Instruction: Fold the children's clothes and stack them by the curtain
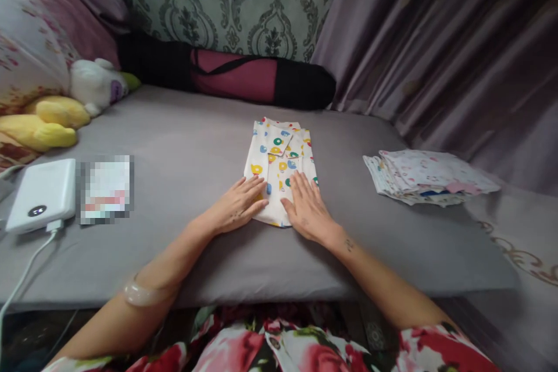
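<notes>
A small white garment [279, 154] printed with coloured rings lies folded into a narrow strip on the grey mattress [183, 145], its collar at the far end. My left hand [238, 204] rests flat on its near left corner, fingers together and pointing right. My right hand [307, 208] lies flat on the near right part, fingers spread and pointing away from me. Neither hand grips the cloth; both palms press it down.
A stack of folded pale printed cloths [429, 177] sits to the right. At left lie a white power bank [42, 193] with a cable, a blurred card [105, 189], and plush toys [65, 107]. A black-and-maroon bag [244, 75] lines the wall; curtains hang at right.
</notes>
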Motion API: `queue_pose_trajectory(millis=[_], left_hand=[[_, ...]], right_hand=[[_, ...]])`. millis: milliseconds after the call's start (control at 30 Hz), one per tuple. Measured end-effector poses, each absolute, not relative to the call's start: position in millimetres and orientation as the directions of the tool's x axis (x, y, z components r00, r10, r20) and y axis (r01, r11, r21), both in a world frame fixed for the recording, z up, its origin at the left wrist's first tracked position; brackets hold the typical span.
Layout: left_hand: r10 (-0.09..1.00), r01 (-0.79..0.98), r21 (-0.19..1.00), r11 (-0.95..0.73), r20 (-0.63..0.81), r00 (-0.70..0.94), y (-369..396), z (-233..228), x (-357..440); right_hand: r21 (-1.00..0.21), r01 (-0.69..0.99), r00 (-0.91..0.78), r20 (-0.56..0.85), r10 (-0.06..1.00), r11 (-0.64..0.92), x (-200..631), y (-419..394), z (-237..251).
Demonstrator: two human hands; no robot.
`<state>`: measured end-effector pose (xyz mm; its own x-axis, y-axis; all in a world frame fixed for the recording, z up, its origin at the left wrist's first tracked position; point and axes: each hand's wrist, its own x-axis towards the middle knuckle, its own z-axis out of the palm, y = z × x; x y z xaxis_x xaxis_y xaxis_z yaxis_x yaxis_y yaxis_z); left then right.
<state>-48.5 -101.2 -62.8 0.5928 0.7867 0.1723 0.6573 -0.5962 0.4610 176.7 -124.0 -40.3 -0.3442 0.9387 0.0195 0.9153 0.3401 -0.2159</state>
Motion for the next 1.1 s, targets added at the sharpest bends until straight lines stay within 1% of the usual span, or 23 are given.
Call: queue_pose_trajectory(millis=[67, 133, 267, 367, 500, 600, 700, 767, 867, 1033, 1100], left_hand=[[0.769, 0.684, 0.404, -0.607, 0.084, 0.633, -103, -67, -47], [0.758, 0.695, 0.359, -0.623, 0.059, 0.649, -104, -71, -47], [0.730, 0.686, 0.286, -0.669, 0.080, 0.679, -104, -71, -48], [0.695, 0.653, 0.256, -0.712, 0.128, 0.708, -106, -62, -49], [0.632, 0.587, 0.256, -0.768, 0.156, 0.759, -110, -48, -52], [0.592, 0.549, 0.243, -0.800, 0.164, 0.789, -113, -43, -55], [0.582, 0.542, 0.231, -0.808, 0.170, 0.796, -116, -42, -56], [0.588, 0.540, 0.256, -0.802, 0.179, 0.789, -118, -43, -56], [0.589, 0.531, 0.289, -0.797, 0.172, 0.790, -120, -42, -55], [0.574, 0.529, 0.264, -0.807, 0.138, 0.807, -115, -41, -55], [0.591, 0.547, 0.258, -0.796, 0.140, 0.794, -111, -42, -53]], right_hand=[[-0.196, 0.938, -0.296, -0.017, 0.955, 0.288, 192, -131, -47], [-0.199, 0.939, -0.296, -0.052, 0.954, 0.281, 199, -134, -53], [-0.211, 0.928, -0.328, -0.065, 0.943, 0.308, 202, -134, -56], [-0.230, 0.896, -0.403, -0.062, 0.913, 0.380, 210, -140, -53], [-0.265, 0.813, -0.538, -0.002, 0.843, 0.519, 233, -156, -50], [-0.292, 0.758, -0.595, 0.057, 0.802, 0.583, 249, -161, -48], [-0.324, 0.708, -0.633, 0.102, 0.767, 0.627, 258, -159, -47], [-0.336, 0.685, -0.645, 0.133, 0.752, 0.647, 261, -154, -48], [-0.329, 0.670, -0.658, 0.151, 0.738, 0.665, 262, -147, -48], [-0.277, 0.651, -0.690, 0.172, 0.703, 0.707, 260, -140, -49], [-0.255, 0.652, -0.692, 0.184, 0.698, 0.714, 260, -139, -51]])
